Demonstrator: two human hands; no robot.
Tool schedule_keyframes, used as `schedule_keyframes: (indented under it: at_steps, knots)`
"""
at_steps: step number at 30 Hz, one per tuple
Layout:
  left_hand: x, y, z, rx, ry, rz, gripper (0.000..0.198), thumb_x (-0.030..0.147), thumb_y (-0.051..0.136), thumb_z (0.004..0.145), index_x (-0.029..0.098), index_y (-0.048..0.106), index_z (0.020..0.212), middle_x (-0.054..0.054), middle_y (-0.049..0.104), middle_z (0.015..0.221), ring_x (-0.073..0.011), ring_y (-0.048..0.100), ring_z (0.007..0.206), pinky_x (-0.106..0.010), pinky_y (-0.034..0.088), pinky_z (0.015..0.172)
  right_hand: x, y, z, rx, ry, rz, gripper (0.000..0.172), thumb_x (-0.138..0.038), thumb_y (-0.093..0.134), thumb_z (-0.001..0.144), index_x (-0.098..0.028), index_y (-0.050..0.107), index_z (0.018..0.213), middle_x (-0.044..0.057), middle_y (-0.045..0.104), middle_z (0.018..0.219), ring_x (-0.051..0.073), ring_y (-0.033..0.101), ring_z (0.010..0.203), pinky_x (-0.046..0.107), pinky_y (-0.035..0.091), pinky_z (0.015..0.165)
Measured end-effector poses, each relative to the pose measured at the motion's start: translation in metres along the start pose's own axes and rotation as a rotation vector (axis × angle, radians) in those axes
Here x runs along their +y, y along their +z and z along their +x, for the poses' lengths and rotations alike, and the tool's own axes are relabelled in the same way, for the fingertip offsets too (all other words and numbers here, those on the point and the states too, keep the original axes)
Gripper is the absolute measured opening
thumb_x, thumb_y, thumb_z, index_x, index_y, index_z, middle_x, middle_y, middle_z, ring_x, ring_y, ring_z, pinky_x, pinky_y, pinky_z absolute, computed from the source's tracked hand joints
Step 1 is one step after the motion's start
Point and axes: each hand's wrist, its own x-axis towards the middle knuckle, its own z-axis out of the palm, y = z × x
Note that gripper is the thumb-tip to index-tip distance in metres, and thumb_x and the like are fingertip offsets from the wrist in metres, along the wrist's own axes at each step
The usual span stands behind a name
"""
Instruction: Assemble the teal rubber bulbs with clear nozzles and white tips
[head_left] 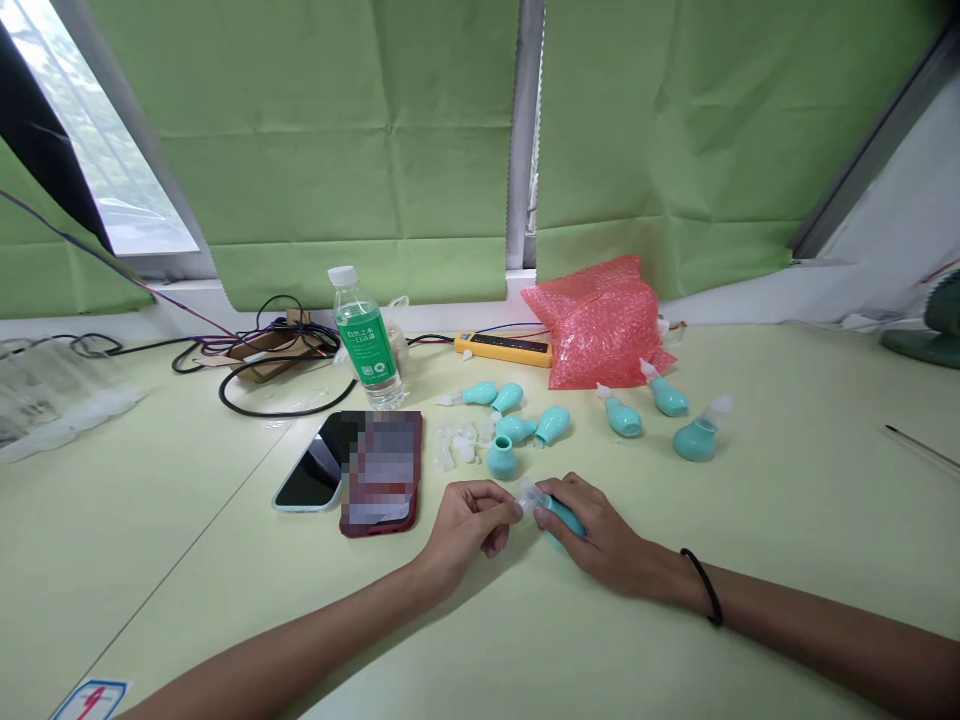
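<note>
My right hand [600,530] is wrapped round a teal squeeze bulb [564,515], which lies tilted in its grip. A clear plastic nozzle [529,494] stands at the bulb's left end. At the nozzle's tip, the thumb and forefinger of my left hand [472,525] are pinched together. Just beyond the hands sits a bulb with an open neck [502,460], among several other loose teal bulbs [553,425]. Small clear plastic pieces [461,444] are scattered to their left. Over on the right, bulbs with nozzles fitted [696,438] lie or stand apart.
Two phones [381,475] overlap left of my hands. Behind them stands a water bottle [365,340] near black cables [285,410]. A yellow power strip [504,348] and a red bubble-wrap bag [604,325] rest at the back. A thin metal rod [922,447] lies far right.
</note>
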Motion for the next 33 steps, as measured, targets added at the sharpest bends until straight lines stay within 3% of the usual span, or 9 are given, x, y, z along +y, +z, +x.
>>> schedule_keyframes:
  at_steps: [10,18,23,27,33]
  knots:
    - [0.002,-0.001,0.002,-0.013,0.109,0.134,0.006,0.013,0.051,0.06,0.012,0.05,0.054,0.005,0.043,0.036,-0.0043,0.035,0.033,-0.016,0.028,0.034,0.001,-0.002,0.0,-0.066,0.059,0.102,0.02,-0.03,0.031,0.085,-0.02,0.047,0.087,0.002,0.053,0.073,0.014,0.044,0.069,0.028,0.038,0.065]
    - [0.0,-0.001,0.002,0.019,0.22,0.292,0.005,0.01,0.047,0.059,0.013,0.048,0.055,0.006,0.042,0.039,-0.0042,0.038,0.035,-0.016,0.03,0.037,-0.001,-0.003,0.0,-0.028,0.057,0.137,0.02,-0.031,0.031,0.085,-0.019,0.047,0.087,0.003,0.055,0.072,0.015,0.046,0.071,0.028,0.038,0.066]
    - [-0.003,-0.003,0.003,0.069,0.245,0.373,0.008,0.008,0.046,0.058,0.013,0.047,0.052,0.005,0.042,0.04,-0.0046,0.039,0.036,-0.015,0.03,0.038,-0.001,-0.005,0.002,0.038,0.102,0.298,0.026,-0.033,0.026,0.086,-0.018,0.046,0.077,0.001,0.054,0.069,0.011,0.047,0.062,0.023,0.038,0.059]
    - [-0.006,-0.006,0.007,0.119,0.246,0.424,0.007,0.016,0.049,0.064,0.013,0.049,0.058,0.005,0.043,0.039,-0.0056,0.04,0.036,-0.016,0.031,0.038,0.001,-0.005,0.003,0.082,0.154,0.372,0.027,-0.035,0.027,0.085,-0.017,0.044,0.075,0.0,0.052,0.066,0.009,0.045,0.055,0.021,0.036,0.053]
    - [-0.011,-0.01,0.011,0.135,0.245,0.426,0.012,0.026,0.052,0.068,0.014,0.052,0.066,0.002,0.052,0.044,-0.0084,0.047,0.04,-0.018,0.037,0.043,0.0,-0.005,0.001,0.043,0.083,0.296,0.021,-0.033,0.033,0.083,-0.017,0.046,0.078,0.0,0.052,0.065,0.009,0.045,0.055,0.021,0.036,0.053]
